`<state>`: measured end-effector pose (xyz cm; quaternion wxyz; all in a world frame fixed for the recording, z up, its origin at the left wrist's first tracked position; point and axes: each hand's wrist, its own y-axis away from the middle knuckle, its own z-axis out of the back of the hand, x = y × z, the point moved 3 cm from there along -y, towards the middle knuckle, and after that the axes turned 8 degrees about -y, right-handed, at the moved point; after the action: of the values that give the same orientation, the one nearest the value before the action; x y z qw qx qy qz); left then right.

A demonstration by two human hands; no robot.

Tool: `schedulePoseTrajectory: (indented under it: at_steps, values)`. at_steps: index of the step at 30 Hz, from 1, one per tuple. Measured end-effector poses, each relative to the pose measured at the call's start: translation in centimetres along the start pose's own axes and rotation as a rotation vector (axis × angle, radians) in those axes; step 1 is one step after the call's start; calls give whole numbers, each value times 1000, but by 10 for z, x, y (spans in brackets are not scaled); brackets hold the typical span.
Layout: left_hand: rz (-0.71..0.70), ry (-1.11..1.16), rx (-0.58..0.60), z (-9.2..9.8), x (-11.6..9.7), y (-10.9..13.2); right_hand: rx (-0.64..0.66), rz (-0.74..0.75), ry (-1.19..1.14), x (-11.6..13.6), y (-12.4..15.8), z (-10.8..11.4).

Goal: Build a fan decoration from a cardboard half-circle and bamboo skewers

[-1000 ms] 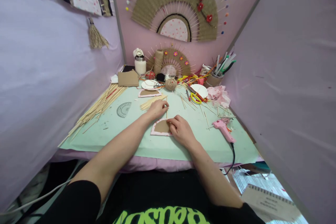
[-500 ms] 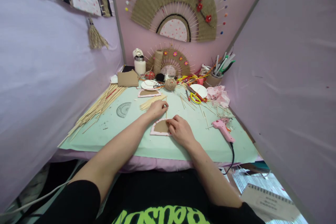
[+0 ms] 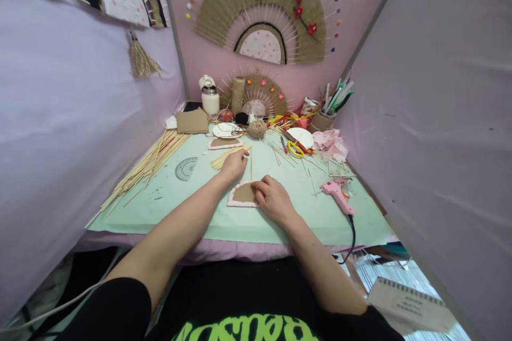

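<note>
A half-circle of brown cardboard with a pink-and-white fabric rim [image 3: 244, 193] lies on the table in front of me. One thin wooden stick [image 3: 251, 165] points away from its curved edge. My right hand [image 3: 274, 200] covers the right side of the half-circle, its fingertips pinched down at the stick's near end. Just left of the stick, my left hand [image 3: 235, 164] is apart from it, fingers loosely bent with nothing visible in them. Beside the left hand lies a bundle of short sticks [image 3: 222, 160]. A second fabric-rimmed half-circle [image 3: 224, 143] rests behind the bundle.
Long sticks [image 3: 146, 162] and a protractor [image 3: 186, 169] lie left. A pink glue gun [image 3: 338, 197] with a black cord lies right. Farther back are yellow-handled scissors [image 3: 296, 149], a twine ball [image 3: 257, 128], a white bottle [image 3: 210, 101] and a tool holder [image 3: 322, 121]. Decorated fans hang on the walls.
My left hand has come off the stick's far end and shifted slightly left. The right hand stays pressed at the half-circle. The whole view has shifted slightly.
</note>
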<state>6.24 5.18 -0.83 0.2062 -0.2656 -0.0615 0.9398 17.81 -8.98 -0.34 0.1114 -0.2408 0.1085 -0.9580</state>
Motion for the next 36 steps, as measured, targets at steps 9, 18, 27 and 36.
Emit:
schedulePoseTrajectory:
  at_steps: [9, 18, 27, 36]
  values:
    - [75, -248, -68, 8, 8, -5, -4, -4, -21, -1, 1, -1]
    - [142, -319, -52, 14, 25, -19, -6, -12, -32, -1, 1, -1]
    - [174, -425, -107, 17, 19, -11, -7, -18, -35, -2, 1, -1]
    - [144, -415, -21, 17, 23, -15, -15, -24, -62, -2, 2, -2]
